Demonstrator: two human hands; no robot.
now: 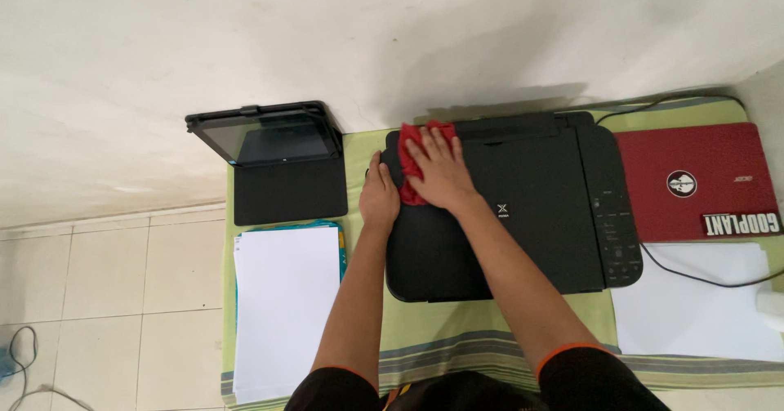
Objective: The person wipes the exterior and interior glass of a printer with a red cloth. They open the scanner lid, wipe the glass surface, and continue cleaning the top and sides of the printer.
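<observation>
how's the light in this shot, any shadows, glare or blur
Head view: soft, even light and sharp focus; the printer casts a shadow up the wall; the tablet screen shows faint glare; the right hand on the red cloth and the left hand show no motion blur.

Both arms stretched fwd. L hand [379,198] curled, thumb up. R hand [441,170] flat, fingers spread, palm down.

Black short sleeves, orange-trimmed cuffs
</observation>
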